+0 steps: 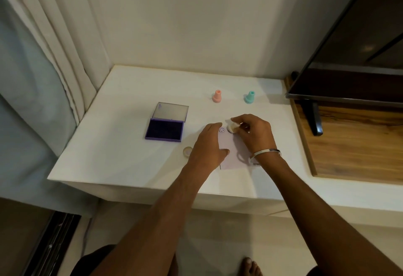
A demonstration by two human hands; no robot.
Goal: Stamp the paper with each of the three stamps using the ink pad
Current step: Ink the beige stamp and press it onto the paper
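White table (122, 144) beside a curtain carries the paper (231, 151). Left hand (207, 144) lies flat on the paper, probably to keep it steady; right hand (253, 131) pinches a white stamp (232, 127), tilted, just beside a printed smiley (221, 130). Left of the paper, the ink pad (164, 130) stands open.

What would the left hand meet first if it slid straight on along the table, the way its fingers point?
Probably the pink stamp. The left hand points up and slightly right past the smiley print; depth is unclear.

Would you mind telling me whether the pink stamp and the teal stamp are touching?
Apart. The head view shows the pink stamp and the teal stamp standing side by side with bare table between them.
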